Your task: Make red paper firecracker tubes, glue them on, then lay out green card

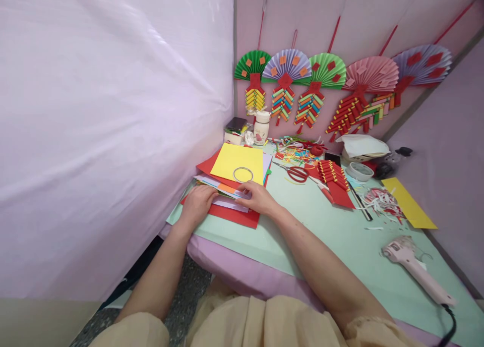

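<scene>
A pile of coloured paper [239, 161] lies at the near left of the table, a yellow sheet on top and red, lilac and orange edges fanning out below. A thin bracelet-like ring [242, 174] rests on the yellow sheet. My left hand [198, 203] grips the near left edge of sheets in the middle of the pile, fingers curled. Across from it, my right hand [257, 198] has thumb and fingers closed on the same sheets near their right edge. The sheets look slightly raised there; the fingertips are partly hidden among them.
Red-handled scissors [297, 173], a red paper piece with small rolls [335, 178] and paper scraps [383, 203] lie to the right. A glue gun [418, 271] sits near right. Behind are a jar [261, 129], a tape roll [360, 171] and hanging paper fans [289, 64].
</scene>
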`<state>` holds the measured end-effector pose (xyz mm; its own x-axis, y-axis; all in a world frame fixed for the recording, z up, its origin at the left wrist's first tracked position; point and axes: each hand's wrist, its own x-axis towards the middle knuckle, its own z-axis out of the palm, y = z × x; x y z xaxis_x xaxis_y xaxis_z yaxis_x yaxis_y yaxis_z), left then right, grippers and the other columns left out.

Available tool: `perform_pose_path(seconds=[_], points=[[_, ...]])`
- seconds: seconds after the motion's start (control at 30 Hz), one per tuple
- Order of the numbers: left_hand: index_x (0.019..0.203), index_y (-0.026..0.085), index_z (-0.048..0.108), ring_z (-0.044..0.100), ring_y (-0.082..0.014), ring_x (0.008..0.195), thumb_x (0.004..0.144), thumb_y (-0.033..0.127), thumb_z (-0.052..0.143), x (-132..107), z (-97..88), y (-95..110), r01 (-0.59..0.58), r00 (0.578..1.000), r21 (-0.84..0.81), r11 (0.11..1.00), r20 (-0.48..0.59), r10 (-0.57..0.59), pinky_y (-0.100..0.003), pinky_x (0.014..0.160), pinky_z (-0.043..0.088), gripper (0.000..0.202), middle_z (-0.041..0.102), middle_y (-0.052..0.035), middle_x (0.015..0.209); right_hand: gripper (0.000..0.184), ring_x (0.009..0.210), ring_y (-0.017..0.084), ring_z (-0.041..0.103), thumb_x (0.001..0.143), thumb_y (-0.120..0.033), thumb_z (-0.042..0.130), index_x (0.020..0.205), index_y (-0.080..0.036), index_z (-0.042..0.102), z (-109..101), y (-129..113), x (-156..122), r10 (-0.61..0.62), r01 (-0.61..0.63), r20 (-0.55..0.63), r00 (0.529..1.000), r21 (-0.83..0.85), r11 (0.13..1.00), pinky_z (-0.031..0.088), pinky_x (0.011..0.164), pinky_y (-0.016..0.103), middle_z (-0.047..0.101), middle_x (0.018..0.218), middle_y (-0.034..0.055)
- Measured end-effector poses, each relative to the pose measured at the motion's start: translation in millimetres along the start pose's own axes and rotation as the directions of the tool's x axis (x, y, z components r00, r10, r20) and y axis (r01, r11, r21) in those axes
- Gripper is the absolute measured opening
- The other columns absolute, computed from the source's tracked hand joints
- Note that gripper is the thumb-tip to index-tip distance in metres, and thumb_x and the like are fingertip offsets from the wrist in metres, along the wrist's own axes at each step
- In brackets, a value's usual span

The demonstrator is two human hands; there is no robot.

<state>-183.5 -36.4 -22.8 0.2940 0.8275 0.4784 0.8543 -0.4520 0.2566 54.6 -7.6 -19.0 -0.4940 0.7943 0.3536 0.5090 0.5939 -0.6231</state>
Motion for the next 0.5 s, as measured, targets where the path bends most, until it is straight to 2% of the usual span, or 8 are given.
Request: perform_pose_path(seconds=[0.17, 0.27, 0.5], points=[[0.088, 0.021, 0.069, 0.062, -0.0229, 0.092, 0.09, 0.03, 0.048, 9, -2.6, 7, 0.049, 0.998, -0.016, 0.999, -0.034, -0.049, -0.04, 0.096, 0.035, 0.023, 0.072, -0.0063, 0.092, 0.017, 0.077, 0.014, 0.058, 0.077, -0.023, 0.066, 0.094, -0.019, 0.067, 0, -6, -1, 0.049, -0.049, -0.012, 0.999, -0.027, 0.998, 0.042, 0.068, 0.023, 0.066, 0.087, 0.0023], [0.085, 0.021, 0.068, 0.061, -0.0224, 0.093, 0.089, 0.03, 0.049, 13, -4.0, 9, 0.067, 0.997, -0.003, 0.998, -0.04, -0.067, -0.042, 0.099, 0.03, 0.021, 0.072, -0.005, 0.09, 0.01, 0.072, 0.013, 0.057, 0.08, -0.021, 0.06, 0.084, -0.019, 0.069, 1, -9, 1, 0.069, -0.071, -0.039, 0.997, -0.038, 0.997, 0.04, 0.066, 0.023, 0.067, 0.082, 0.0022], [0.083, 0.022, 0.068, 0.059, -0.0253, 0.095, 0.085, 0.03, 0.054, 19, -3.9, 15, 0.123, 0.988, 0.014, 0.992, -0.1, -0.121, -0.045, 0.097, 0.031, 0.016, 0.07, -0.0056, 0.087, 0.016, 0.064, 0.012, 0.056, 0.08, -0.021, 0.055, 0.071, -0.019, 0.069, 4, -8, 8, 0.201, -0.195, -0.071, 0.977, 0.087, 0.977, 0.037, 0.059, 0.022, 0.066, 0.07, -0.0002]])
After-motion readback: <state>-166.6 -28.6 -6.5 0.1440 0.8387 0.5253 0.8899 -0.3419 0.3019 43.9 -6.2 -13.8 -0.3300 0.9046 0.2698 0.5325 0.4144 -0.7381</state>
